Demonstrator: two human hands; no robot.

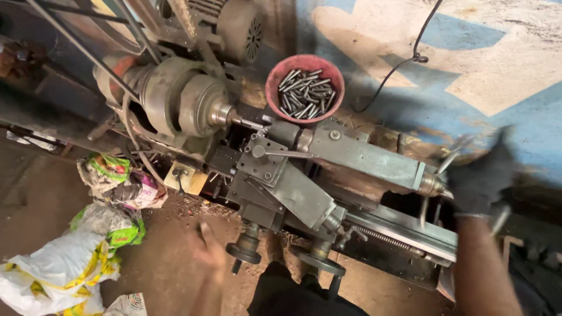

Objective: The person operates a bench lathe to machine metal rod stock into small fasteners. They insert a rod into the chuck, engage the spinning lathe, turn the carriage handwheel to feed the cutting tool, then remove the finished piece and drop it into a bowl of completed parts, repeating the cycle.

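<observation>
Lathe [328,169] station, both hands near controls.
R hand [481,178], dark-gloved, blurred, is closed on tailstock handwheel [448,175] at lathe's R end. L hand [211,251] is held open, empty, just beside carriage handwheel [243,253]. Red bowl [275,79] of metal pins is set behind.

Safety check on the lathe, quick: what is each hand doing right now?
Left hand: blurred, open, holds nothing, near a carriage handwheel.
Right hand: dark-gloved, blurred, on the tailstock handwheel; grip cannot be told.

A bowl [305,88] of metal pins [305,93] sits behind the lathe [293,169]. Crumpled bags [88,234] lie on the floor left of the lathe; its handwheels [244,251] face its front.
</observation>
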